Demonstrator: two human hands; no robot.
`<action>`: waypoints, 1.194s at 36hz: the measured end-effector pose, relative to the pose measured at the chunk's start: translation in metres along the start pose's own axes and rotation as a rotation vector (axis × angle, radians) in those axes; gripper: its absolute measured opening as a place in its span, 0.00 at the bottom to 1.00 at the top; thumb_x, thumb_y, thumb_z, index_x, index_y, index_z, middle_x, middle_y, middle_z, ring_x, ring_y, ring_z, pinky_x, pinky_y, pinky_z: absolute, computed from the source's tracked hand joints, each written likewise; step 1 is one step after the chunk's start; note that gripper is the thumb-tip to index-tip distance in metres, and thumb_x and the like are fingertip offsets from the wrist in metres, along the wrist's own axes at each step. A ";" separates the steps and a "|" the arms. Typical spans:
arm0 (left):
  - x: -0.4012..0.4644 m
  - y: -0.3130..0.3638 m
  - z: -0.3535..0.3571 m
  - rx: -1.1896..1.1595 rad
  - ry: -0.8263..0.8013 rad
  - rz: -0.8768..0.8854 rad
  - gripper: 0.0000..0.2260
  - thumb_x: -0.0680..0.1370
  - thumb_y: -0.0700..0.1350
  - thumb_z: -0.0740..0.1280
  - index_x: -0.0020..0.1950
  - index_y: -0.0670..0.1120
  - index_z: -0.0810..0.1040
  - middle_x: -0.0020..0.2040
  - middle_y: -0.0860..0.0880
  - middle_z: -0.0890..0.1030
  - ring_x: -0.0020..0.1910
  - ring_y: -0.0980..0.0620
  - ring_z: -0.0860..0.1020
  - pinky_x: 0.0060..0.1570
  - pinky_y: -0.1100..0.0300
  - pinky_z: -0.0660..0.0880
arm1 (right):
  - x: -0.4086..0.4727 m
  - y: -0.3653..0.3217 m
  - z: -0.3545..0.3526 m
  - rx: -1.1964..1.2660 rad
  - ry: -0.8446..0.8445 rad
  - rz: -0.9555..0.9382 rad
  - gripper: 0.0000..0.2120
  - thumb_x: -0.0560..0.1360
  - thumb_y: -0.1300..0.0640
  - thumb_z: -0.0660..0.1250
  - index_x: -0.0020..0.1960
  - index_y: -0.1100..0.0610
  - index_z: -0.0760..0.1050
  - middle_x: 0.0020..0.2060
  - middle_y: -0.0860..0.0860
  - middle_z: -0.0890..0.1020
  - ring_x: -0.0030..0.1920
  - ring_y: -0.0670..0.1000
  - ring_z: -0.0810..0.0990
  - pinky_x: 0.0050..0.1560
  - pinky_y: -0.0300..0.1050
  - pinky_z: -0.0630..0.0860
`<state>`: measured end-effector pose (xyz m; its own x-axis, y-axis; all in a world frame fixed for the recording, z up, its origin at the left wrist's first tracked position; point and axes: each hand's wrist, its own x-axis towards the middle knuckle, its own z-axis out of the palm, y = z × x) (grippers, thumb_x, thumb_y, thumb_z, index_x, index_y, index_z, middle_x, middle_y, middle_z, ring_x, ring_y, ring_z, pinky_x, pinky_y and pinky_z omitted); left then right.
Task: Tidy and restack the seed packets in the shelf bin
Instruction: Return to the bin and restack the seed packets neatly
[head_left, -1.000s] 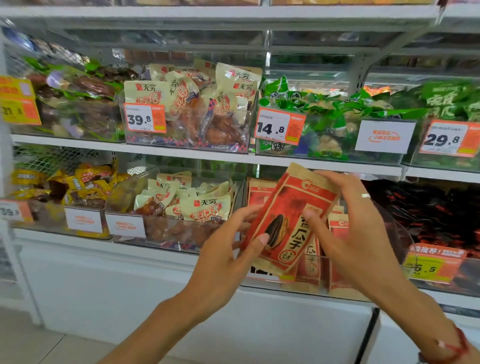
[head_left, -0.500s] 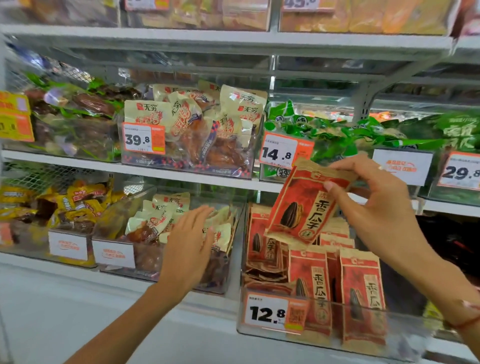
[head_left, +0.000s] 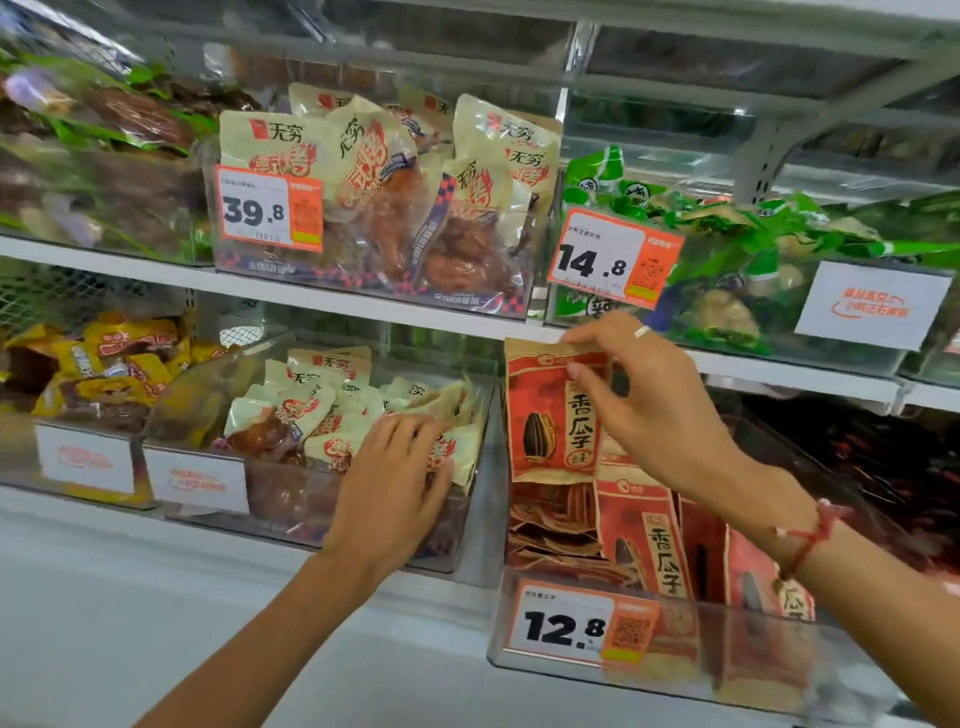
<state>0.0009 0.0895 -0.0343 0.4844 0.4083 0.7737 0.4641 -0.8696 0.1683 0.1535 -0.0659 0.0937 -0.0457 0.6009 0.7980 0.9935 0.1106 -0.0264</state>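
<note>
My right hand (head_left: 649, 410) pinches the top edge of a red sunflower seed packet (head_left: 550, 415) and holds it upright over the back left of the clear seed bin (head_left: 587, 670). More red seed packets (head_left: 649, 540) stand in the bin's front, and others lie flat in a pile (head_left: 556, 530) at its left. My left hand (head_left: 395, 483) rests with fingers spread on the cream snack packets (head_left: 332, 410) in the bin to the left.
A price tag reading 12.8 (head_left: 576, 626) hangs on the seed bin's front. The shelf above (head_left: 363, 306) carries bins of cream chicken packs (head_left: 395, 197) and green packets (head_left: 737, 249). Yellow packets (head_left: 104, 358) fill the far-left bin; dark packets (head_left: 883, 457) lie to the right.
My right hand has lowered the seed packet and turned it upright toward the bin's back left. My left hand let go of the packet, moved left and settled on the cream packets.
</note>
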 end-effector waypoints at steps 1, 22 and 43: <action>0.000 -0.002 0.001 -0.002 -0.001 0.009 0.18 0.79 0.52 0.57 0.67 0.48 0.71 0.56 0.52 0.76 0.56 0.52 0.70 0.59 0.60 0.64 | -0.001 0.001 0.000 0.023 0.012 0.001 0.09 0.76 0.63 0.66 0.55 0.57 0.76 0.47 0.43 0.75 0.46 0.44 0.75 0.44 0.42 0.71; -0.001 -0.016 -0.001 0.016 -0.001 0.038 0.20 0.74 0.47 0.71 0.65 0.47 0.74 0.58 0.50 0.78 0.57 0.49 0.75 0.56 0.56 0.74 | -0.045 0.019 0.015 -0.193 -0.454 0.065 0.10 0.75 0.53 0.68 0.54 0.43 0.80 0.48 0.40 0.83 0.45 0.39 0.80 0.44 0.34 0.75; -0.001 -0.011 0.002 0.043 -0.007 0.038 0.21 0.74 0.47 0.70 0.66 0.45 0.73 0.57 0.49 0.77 0.57 0.48 0.74 0.56 0.55 0.74 | 0.010 0.033 0.060 -0.431 -0.657 0.335 0.21 0.79 0.52 0.60 0.70 0.55 0.66 0.65 0.55 0.73 0.65 0.57 0.71 0.59 0.52 0.71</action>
<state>-0.0030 0.0994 -0.0383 0.5077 0.3771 0.7746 0.4767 -0.8719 0.1120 0.1800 -0.0084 0.0650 0.3391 0.8998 0.2746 0.9119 -0.3861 0.1390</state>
